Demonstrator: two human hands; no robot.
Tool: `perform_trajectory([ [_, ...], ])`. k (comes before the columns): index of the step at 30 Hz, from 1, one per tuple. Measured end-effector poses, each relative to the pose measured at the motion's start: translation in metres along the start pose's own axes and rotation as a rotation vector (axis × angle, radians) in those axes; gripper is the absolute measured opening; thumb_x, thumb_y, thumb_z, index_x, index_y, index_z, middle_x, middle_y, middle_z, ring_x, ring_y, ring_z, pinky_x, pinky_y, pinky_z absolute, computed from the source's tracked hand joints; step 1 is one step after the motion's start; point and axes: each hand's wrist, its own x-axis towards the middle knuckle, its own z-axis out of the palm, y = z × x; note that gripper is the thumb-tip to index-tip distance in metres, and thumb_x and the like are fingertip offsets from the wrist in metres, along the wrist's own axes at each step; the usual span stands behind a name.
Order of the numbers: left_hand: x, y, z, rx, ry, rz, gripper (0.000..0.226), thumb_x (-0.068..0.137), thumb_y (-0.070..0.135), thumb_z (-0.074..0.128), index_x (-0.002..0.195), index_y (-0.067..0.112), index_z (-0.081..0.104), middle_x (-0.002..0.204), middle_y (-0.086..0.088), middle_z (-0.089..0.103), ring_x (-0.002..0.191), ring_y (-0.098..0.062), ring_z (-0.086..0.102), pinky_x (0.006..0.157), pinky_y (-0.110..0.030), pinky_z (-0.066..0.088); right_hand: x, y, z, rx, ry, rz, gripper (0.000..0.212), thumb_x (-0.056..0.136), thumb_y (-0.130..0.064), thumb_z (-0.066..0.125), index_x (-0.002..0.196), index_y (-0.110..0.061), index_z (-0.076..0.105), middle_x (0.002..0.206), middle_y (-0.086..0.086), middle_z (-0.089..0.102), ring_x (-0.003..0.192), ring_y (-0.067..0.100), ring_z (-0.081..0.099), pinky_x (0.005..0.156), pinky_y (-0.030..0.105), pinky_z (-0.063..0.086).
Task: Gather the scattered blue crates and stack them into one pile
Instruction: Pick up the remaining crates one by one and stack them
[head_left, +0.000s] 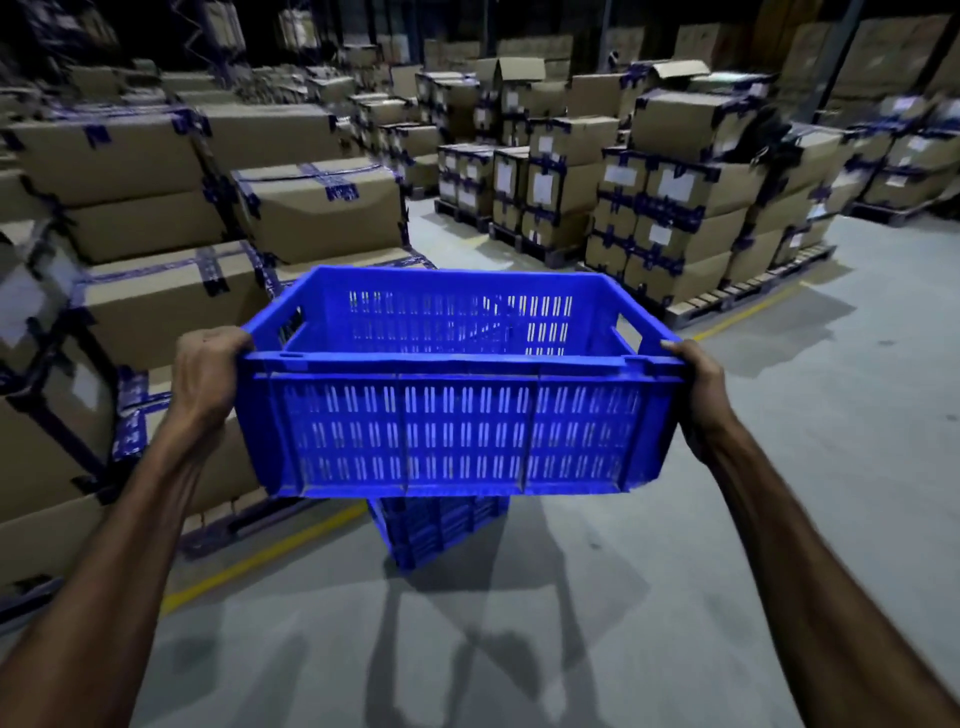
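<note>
Carrying blue crate (457, 431), both grips clamped on its end rims, above floor crate (441, 530); next: align, lower

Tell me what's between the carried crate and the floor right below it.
Head view: another blue crate stands on the floor under the carried crate.

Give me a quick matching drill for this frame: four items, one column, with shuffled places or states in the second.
Items:
1. carried crate
2. lower crate
3. left hand
4. yellow line

Places/states:
A. painted on the floor beside the pallets
B. gripping the carried crate's left end
C. on the floor, mostly hidden beneath the carried one
D. held up in the air, empty

Pairs: 1-D, 2-C, 3-B, 4-A
</note>
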Motion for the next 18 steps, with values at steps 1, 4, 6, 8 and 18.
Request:
perform_trajectory([
  [1,0.002,0.0,0.007,-0.008,0.019,-0.015,0.012,0.068,0.022,0.05,0.07,0.01,0.047,0.063,-0.002,0.033,0.064,-0.017,0.026,0.063,-0.049,0.014,0.01,-0.003,-0.001,0.005,-0.01,-0.002,0.017,0.088,-0.03,0.057,0.077,-0.021,0.065,0.069,-0.005,0.069,0.061,0.015,0.064,0.061,0.031,0.045],
  [4,0.008,0.0,0.023,-0.018,0.058,-0.075,0.017,0.065,0.023,0.051,0.076,0.011,0.053,0.071,-0.011,0.038,0.068,-0.021,0.029,0.06,-0.043,0.016,0.04,-0.009,-0.009,0.007,-0.042,-0.011,0.019,0.091,-0.027,0.055,0.077,-0.018,0.064,0.065,-0.007,0.07,0.058,0.013,0.063,0.058,0.028,0.045],
  [6,0.015,0.002,0.031,-0.011,0.082,-0.102,0.025,0.062,0.029,0.053,0.081,0.013,0.058,0.077,-0.013,0.043,0.07,-0.023,0.034,0.062,-0.041,0.023,0.059,-0.014,-0.012,0.004,-0.059,-0.011,0.019,0.089,-0.029,0.056,0.076,-0.019,0.066,0.066,-0.006,0.07,0.058,0.014,0.064,0.059,0.028,0.045],
  [8,0.021,0.008,0.043,-0.017,0.109,-0.103,0.024,0.064,0.029,0.053,0.081,0.012,0.055,0.077,-0.014,0.04,0.07,-0.024,0.032,0.062,-0.039,0.024,0.078,-0.021,-0.013,0.012,-0.082,-0.012,0.022,0.088,-0.031,0.056,0.071,-0.022,0.067,0.068,-0.004,0.07,0.059,0.015,0.064,0.061,0.03,0.045],
  [18,0.092,-0.001,0.076,-0.085,0.121,-0.13,0.033,0.061,0.036,0.054,0.081,0.01,0.056,0.08,-0.017,0.045,0.075,-0.027,0.037,0.065,-0.04,0.027,0.179,-0.026,0.026,0.002,-0.116,-0.066,0.02,0.077,-0.038,0.058,0.062,-0.026,0.062,0.068,-0.002,0.066,0.064,0.018,0.058,0.065,0.034,0.04],
])
